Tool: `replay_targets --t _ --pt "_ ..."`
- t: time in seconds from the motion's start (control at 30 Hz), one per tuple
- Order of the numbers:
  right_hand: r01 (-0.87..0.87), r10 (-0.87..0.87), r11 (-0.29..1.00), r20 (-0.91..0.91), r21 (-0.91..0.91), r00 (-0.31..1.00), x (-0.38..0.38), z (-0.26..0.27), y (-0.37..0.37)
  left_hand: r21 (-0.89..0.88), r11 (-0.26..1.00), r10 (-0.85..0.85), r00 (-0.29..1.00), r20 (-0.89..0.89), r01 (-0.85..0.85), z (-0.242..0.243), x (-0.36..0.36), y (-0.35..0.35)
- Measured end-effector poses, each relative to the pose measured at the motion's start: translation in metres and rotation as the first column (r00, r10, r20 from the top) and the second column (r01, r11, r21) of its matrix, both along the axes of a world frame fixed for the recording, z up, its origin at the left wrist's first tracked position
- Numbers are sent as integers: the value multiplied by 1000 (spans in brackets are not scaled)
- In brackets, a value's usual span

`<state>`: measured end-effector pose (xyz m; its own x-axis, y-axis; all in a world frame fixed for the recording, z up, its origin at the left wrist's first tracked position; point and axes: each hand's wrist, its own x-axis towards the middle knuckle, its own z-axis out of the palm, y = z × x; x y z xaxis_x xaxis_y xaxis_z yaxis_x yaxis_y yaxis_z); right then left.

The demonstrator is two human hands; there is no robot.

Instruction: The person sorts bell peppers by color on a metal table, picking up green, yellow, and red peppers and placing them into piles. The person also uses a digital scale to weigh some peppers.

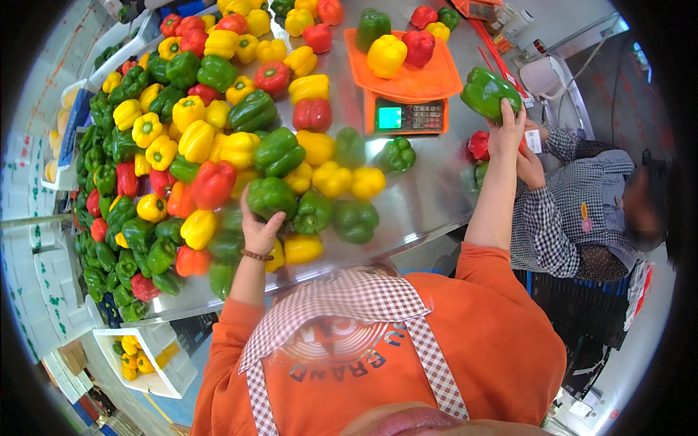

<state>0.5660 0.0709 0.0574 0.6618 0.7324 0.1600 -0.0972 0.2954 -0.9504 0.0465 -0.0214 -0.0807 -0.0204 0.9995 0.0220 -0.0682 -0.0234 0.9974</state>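
My left hand (pixel 260 230) is closed around a green bell pepper (pixel 271 196) at the near edge of a large heap of peppers. Out to the right, my right hand (pixel 506 133) grips another green bell pepper (pixel 485 92) by its lower end, beside the orange tray (pixel 357 65) of a digital scale (pixel 411 117). On that tray sit a green pepper (pixel 373 28), a yellow pepper (pixel 386 56) and a red pepper (pixel 419 47). A single green pepper (pixel 397 155) lies on the metal table (pixel 425 196) below the scale.
A co-worker (pixel 567 207) in a checked apron stands at the right, hands close to my right hand. Red and green peppers (pixel 479 145) lie there. Beyond are a white jug (pixel 542 77) and a second scale (pixel 480 10). A foam box (pixel 163 365) of yellow peppers stands lower left.
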Motion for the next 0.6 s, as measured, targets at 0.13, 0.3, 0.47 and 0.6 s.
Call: replay_targets --t 0.13,0.3,0.47,0.6 --pt "-6 7 1000 57 -24 998 4 -7 -20 16 1000 -3 1000 -24 3 -3 -1 2" --pt "42 -10 985 191 -165 982 -5 -39 -39 10 1000 -6 1000 7 6 -3 -1 2" --pt "146 97 912 549 -382 830 -21 -83 -64 -7 1000 5 1000 18 -5 0 0 0" --pt "285 337 776 752 -562 566 -60 -117 -85 -31 1000 4 999 44 -3 1 0 0"
